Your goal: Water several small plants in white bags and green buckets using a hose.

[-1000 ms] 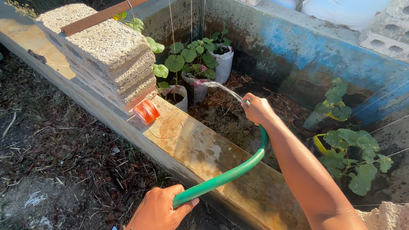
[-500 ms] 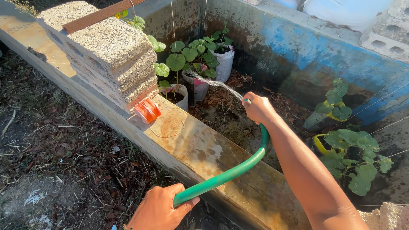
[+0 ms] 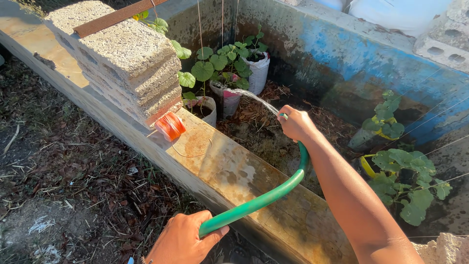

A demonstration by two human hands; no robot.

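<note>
Head cam looking down: concrete blocks upper left, left hand at bottom centre wrapped around the green hose, which curves over the trough wall to the right hand gripping its end mid-frame, spraying water at the potted seedlings.

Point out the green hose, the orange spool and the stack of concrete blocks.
green hose (image 3: 264,200), head view, mid-length of the curve.
orange spool (image 3: 170,126), head view, its wound side.
stack of concrete blocks (image 3: 124,54), head view, top face.
</note>
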